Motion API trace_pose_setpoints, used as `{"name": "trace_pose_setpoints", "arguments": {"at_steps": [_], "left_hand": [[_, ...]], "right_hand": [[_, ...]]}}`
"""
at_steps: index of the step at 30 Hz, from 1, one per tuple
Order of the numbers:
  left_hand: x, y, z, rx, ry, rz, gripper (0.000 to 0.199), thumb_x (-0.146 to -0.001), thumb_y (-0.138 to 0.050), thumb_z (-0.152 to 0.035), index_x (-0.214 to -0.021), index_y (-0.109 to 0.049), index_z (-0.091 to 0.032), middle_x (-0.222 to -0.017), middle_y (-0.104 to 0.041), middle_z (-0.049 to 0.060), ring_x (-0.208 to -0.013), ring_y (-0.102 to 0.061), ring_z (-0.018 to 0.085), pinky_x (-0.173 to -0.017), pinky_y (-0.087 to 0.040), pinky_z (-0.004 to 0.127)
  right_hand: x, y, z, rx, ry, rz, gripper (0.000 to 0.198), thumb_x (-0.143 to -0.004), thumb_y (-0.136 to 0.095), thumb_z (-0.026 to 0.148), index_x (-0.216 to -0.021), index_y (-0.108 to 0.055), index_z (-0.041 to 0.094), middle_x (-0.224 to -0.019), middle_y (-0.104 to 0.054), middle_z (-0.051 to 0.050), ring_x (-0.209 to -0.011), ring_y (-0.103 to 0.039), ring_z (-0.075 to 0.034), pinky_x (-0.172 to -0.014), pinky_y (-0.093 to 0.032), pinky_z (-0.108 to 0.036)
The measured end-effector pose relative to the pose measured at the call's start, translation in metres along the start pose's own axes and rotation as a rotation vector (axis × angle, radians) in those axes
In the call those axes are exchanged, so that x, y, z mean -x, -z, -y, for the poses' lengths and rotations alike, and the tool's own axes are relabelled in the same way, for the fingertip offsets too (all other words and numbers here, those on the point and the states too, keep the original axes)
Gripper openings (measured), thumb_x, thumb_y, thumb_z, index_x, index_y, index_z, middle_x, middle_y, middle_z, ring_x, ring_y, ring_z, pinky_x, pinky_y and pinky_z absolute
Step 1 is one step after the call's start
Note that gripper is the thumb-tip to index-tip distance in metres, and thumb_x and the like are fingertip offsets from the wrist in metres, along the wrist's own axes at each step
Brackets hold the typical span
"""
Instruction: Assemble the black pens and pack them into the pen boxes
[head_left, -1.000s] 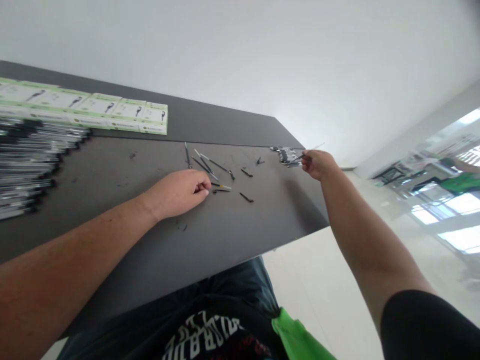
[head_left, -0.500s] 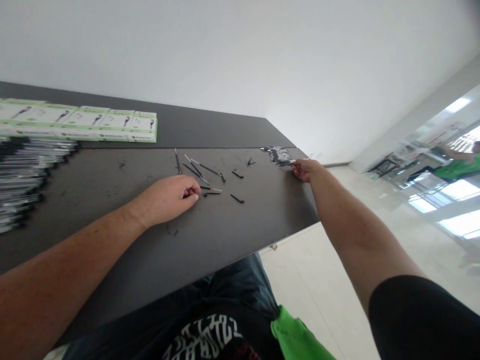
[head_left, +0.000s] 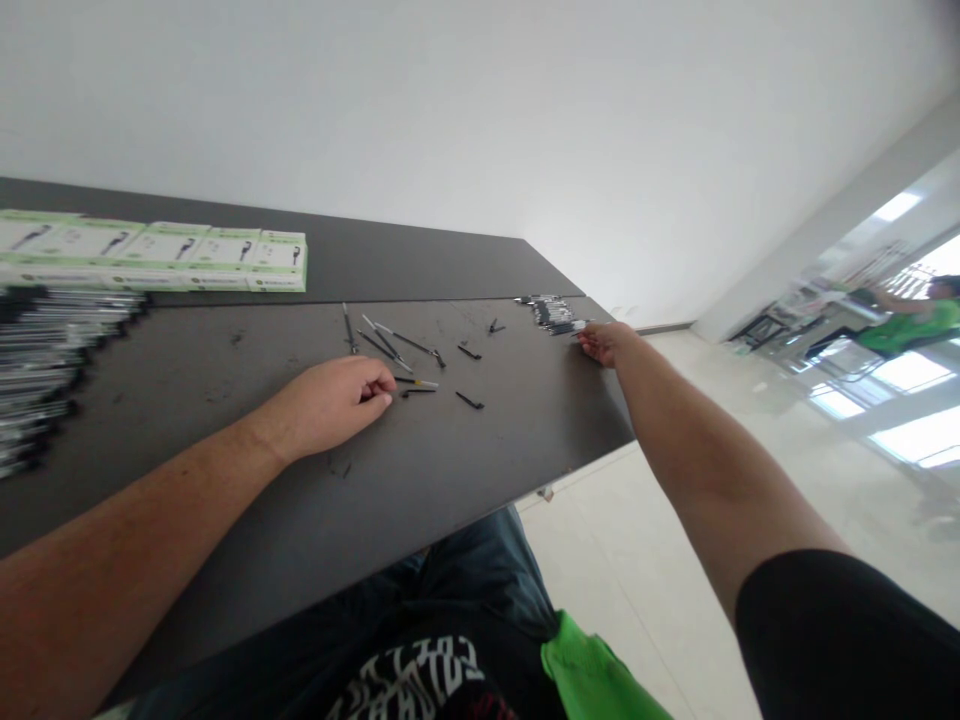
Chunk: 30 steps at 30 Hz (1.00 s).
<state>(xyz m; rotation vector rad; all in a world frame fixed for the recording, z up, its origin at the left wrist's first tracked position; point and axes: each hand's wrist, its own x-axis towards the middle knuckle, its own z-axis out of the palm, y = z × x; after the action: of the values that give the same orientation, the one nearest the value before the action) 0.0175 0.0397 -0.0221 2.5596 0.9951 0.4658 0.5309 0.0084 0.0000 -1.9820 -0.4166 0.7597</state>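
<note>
My left hand (head_left: pixel 337 398) rests on the dark table with its fingers curled in; whether anything is inside them is hidden. Just past its fingertips lie a pen refill with a yellow band (head_left: pixel 416 381) and a short black piece with a clip (head_left: pixel 417 392). Several thin refills (head_left: pixel 382 340) are scattered beyond that hand. Out to the right, my right hand (head_left: pixel 602 344) reaches to a row of black-and-clear pens (head_left: pixel 551 312). Its fingers are closed at the near end of the row on a pen (head_left: pixel 577 327), mostly covered by the fingertips.
Small black clip pieces (head_left: pixel 469 400) lie mid-table. White-and-green boxes (head_left: pixel 277 262) form a row at back left, with a large stack of pens (head_left: pixel 60 350) in front. The table's right edge drops to a pale floor (head_left: pixel 600 540). A person in green (head_left: pixel 911 325) sits far right.
The view has shifted slightly. My right hand stays at the pen row with its fingers a little lower against the end pen. My left hand has hardly moved.
</note>
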Motion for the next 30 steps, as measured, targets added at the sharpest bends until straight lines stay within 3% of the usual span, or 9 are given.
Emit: {"name": "trace_pose_setpoints", "arguments": {"at_steps": [7,13,17,20,23,30], "left_hand": [[-0.001,-0.002,0.002,-0.014,-0.003,0.003,0.027,-0.091,-0.059,-0.044,-0.101,-0.078,-0.026,-0.099,-0.083,0.007,-0.092,-0.077,0.027,-0.085,-0.061,0.040],[0.000,-0.002,0.004,-0.010,-0.024,0.011,0.030,-0.093,-0.056,-0.045,-0.101,-0.077,-0.025,-0.101,-0.081,0.008,-0.093,-0.077,0.028,-0.088,-0.060,0.041],[0.000,-0.002,0.003,-0.020,-0.022,0.022,0.029,-0.093,-0.056,-0.045,-0.101,-0.077,-0.025,-0.100,-0.081,0.008,-0.094,-0.077,0.028,-0.089,-0.059,0.041],[0.001,-0.001,0.001,-0.020,-0.010,0.022,0.030,-0.093,-0.057,-0.044,-0.102,-0.078,-0.025,-0.101,-0.081,0.008,-0.094,-0.077,0.028,-0.090,-0.060,0.041],[0.000,-0.001,0.001,-0.021,-0.013,0.023,0.031,-0.092,-0.056,-0.045,-0.102,-0.078,-0.025,-0.101,-0.081,0.009,-0.094,-0.076,0.028,-0.090,-0.059,0.042],[0.000,-0.001,0.002,-0.003,-0.008,0.018,0.031,-0.091,-0.056,-0.045,-0.101,-0.078,-0.025,-0.100,-0.081,0.008,-0.093,-0.076,0.029,-0.089,-0.060,0.042]], "right_hand": [[0.001,0.000,-0.006,0.143,0.072,0.021,0.044,-0.110,-0.076,0.044,-0.147,-0.070,0.021,-0.149,-0.071,-0.013,-0.125,-0.074,-0.029,-0.104,-0.066,-0.052],[-0.003,0.013,-0.017,0.446,0.278,-0.056,0.044,-0.110,-0.077,0.044,-0.147,-0.070,0.020,-0.149,-0.071,-0.013,-0.126,-0.074,-0.030,-0.106,-0.066,-0.054],[-0.004,0.018,-0.022,0.638,0.483,-0.110,0.033,-0.099,-0.082,0.019,-0.132,-0.082,0.019,-0.149,-0.074,-0.015,-0.143,-0.066,-0.031,-0.128,-0.050,-0.047],[-0.009,0.020,-0.024,0.719,0.588,-0.166,0.050,-0.087,-0.078,0.005,-0.135,-0.083,0.019,-0.150,-0.075,-0.017,-0.149,-0.062,-0.032,-0.133,-0.042,-0.038],[-0.018,0.025,-0.024,0.766,0.610,-0.239,0.063,-0.084,-0.073,0.004,-0.146,-0.077,0.016,-0.152,-0.075,-0.020,-0.147,-0.065,-0.033,-0.130,-0.046,-0.041],[-0.028,0.033,-0.032,0.812,0.595,-0.296,0.061,-0.084,-0.066,0.012,-0.144,-0.076,0.012,-0.140,-0.082,-0.020,-0.133,-0.075,-0.033,-0.122,-0.052,-0.044]]}}
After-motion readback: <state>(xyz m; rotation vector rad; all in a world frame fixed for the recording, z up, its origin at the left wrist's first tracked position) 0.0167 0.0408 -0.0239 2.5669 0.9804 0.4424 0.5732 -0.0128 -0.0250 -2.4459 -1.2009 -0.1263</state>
